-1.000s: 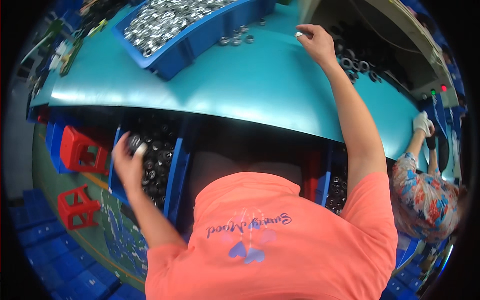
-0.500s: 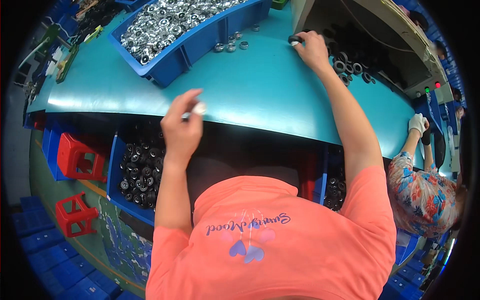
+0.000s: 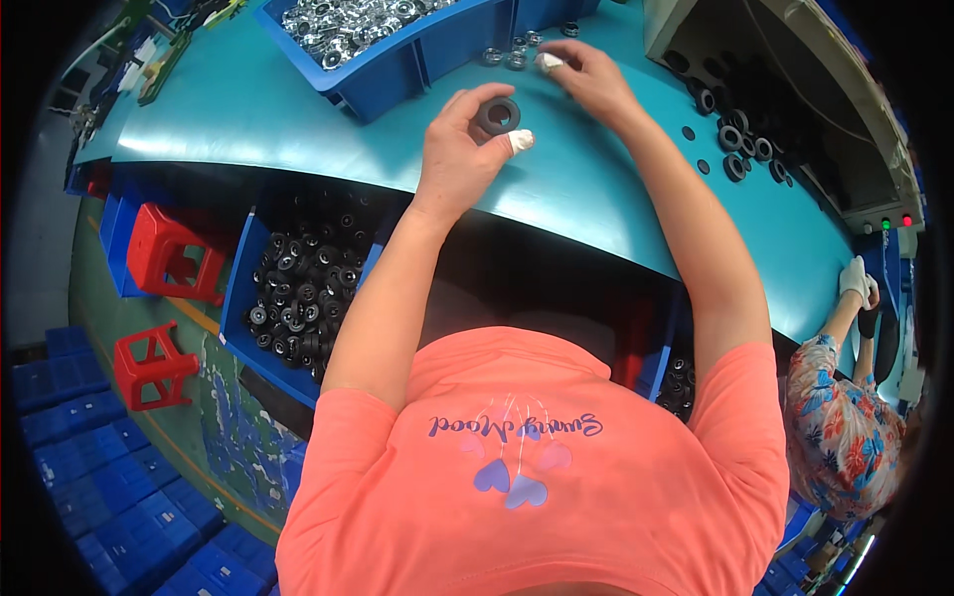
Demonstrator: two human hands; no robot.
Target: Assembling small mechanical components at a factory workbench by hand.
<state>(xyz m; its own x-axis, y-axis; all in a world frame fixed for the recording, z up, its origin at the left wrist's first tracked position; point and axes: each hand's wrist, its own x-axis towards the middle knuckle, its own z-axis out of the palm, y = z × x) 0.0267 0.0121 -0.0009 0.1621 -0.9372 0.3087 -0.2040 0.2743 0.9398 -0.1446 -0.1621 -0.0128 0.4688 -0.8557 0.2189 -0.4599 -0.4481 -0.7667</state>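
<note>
My left hand is raised over the teal table's near part, holding a black ring like a small tyre between fingers and thumb. The ring's hole faces up toward me. White wrapping covers the thumb tip. Farther away and to the right, my right hand reaches toward a few loose silver wheel hubs beside the blue bin. Its index finger and white-wrapped thumb are apart, with nothing seen between them. More silver hubs fill the blue bin.
Black rings lie scattered at the right, before a box-shaped machine opening. Below the table edge, a blue crate holds assembled black wheels. Red stools stand at left. A co-worker in white gloves sits at right.
The right hand has moved left from beside the black rings to the loose hubs. My left hand has risen from the table edge and now holds a black ring. The whole view has shifted.
</note>
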